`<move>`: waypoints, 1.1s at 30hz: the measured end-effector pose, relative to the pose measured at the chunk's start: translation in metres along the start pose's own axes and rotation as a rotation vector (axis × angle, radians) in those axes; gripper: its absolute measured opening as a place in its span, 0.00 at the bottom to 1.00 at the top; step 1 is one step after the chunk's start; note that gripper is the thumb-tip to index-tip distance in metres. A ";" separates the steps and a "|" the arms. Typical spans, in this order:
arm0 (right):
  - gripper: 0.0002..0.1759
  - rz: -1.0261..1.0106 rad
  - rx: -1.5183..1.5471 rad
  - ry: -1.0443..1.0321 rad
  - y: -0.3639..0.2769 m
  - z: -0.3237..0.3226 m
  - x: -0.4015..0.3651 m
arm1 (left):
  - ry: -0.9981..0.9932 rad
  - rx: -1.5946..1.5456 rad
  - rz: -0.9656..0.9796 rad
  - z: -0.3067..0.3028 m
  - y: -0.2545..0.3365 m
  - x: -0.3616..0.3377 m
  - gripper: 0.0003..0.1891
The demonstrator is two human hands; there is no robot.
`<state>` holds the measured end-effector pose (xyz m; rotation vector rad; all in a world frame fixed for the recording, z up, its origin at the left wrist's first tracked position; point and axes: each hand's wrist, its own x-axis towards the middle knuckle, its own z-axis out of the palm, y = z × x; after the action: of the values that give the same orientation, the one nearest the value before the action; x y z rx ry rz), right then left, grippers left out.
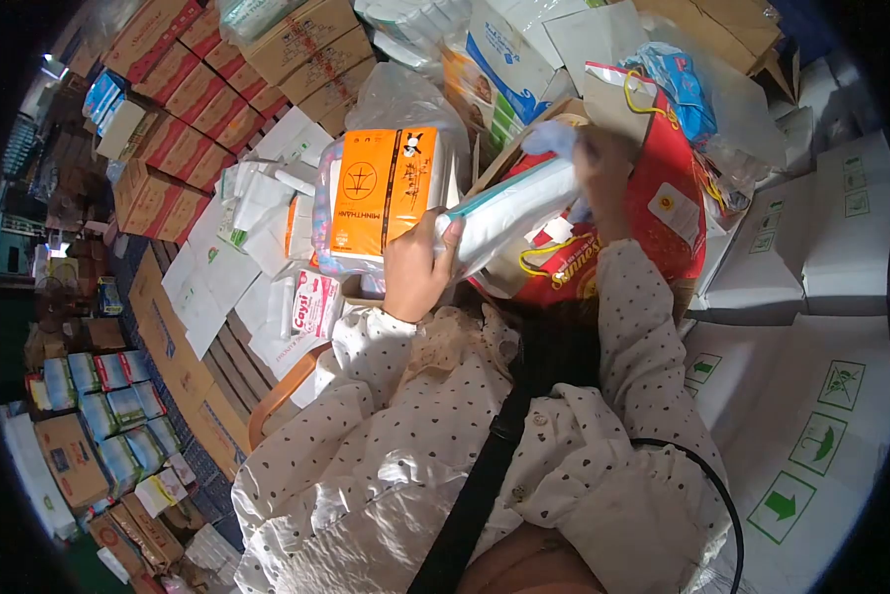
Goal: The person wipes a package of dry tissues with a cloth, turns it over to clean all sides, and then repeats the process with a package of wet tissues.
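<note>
My left hand point(417, 265) grips the near end of a long white plastic-wrapped pack point(519, 210) with a teal edge, thumb on top. At its far end is my right hand point(603, 166), blurred, closed on a light blue cloth point(552, 139) that shows on both sides of the fingers. What is inside the pack cannot be made out. Just left of my left hand lies an orange packet point(381, 188) on a clear-wrapped bundle. Beneath the pack and my right hand is a red bag point(671, 203) with yellow cord handles.
A pink-and-white Coysi pack point(315, 305) lies near my left sleeve. Red-and-brown cartons point(197, 84) are stacked at the upper left. White boxes with green symbols point(791, 445) stand on the right. A blue plastic packet point(678, 89) rests at the back.
</note>
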<state>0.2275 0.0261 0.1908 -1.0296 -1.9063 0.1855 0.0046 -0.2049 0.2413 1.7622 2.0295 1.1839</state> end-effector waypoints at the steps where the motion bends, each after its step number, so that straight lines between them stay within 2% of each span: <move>1: 0.06 0.001 -0.002 0.001 0.009 -0.002 0.003 | 0.002 -0.005 0.009 0.000 -0.001 0.000 0.21; 3: 0.06 0.131 -0.023 -0.066 0.019 -0.005 0.004 | 0.000 -0.010 0.021 0.000 -0.002 0.000 0.21; 4: 0.06 0.132 -0.024 -0.063 0.007 -0.004 0.004 | 0.003 -0.025 0.009 0.000 -0.003 0.000 0.20; 6: 0.07 -0.114 -0.113 0.155 -0.029 0.005 -0.004 | 0.006 -0.041 0.001 0.003 -0.003 0.001 0.20; 8: 0.09 -0.130 0.063 0.053 -0.074 0.007 -0.015 | 0.033 -0.002 0.002 0.007 -0.003 0.002 0.18; 10: 0.11 -0.064 0.220 -0.022 -0.118 0.011 -0.030 | 0.037 -0.005 0.015 0.008 -0.003 0.003 0.18; 13: 0.12 -0.068 0.469 -0.121 -0.189 -0.008 -0.052 | 0.051 0.024 0.042 0.005 -0.009 -0.004 0.17; 15: 0.12 -0.084 0.477 -0.081 -0.200 -0.005 -0.062 | 0.053 0.060 0.051 0.004 -0.010 -0.007 0.17; 17: 0.11 -0.081 0.501 -0.085 -0.189 -0.004 -0.058 | 0.047 0.023 0.048 0.002 -0.007 -0.007 0.17; 19: 0.10 -0.142 0.403 -0.065 -0.163 0.002 -0.051 | 0.029 0.013 0.045 0.003 -0.003 -0.008 0.17; 21: 0.08 -0.076 0.366 0.002 -0.137 0.006 -0.038 | 0.014 0.003 0.042 0.003 -0.003 -0.010 0.17; 27: 0.09 -0.095 0.217 0.146 -0.051 0.016 -0.021 | 0.016 0.047 0.083 0.004 -0.007 -0.018 0.18; 29: 0.10 0.084 0.264 0.195 -0.020 0.026 -0.018 | 0.009 0.045 0.089 0.004 -0.010 -0.018 0.18; 30: 0.10 0.084 0.269 0.197 -0.003 0.028 -0.016 | 0.011 0.050 0.090 0.003 -0.012 -0.019 0.18; 33: 0.19 0.432 1.265 0.109 0.047 0.026 -0.013 | 0.027 0.067 0.077 0.000 -0.016 -0.026 0.18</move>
<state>0.2369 0.0537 0.1441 -0.4914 -1.0436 1.3394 -0.0002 -0.2278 0.2220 1.8807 2.0569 1.1813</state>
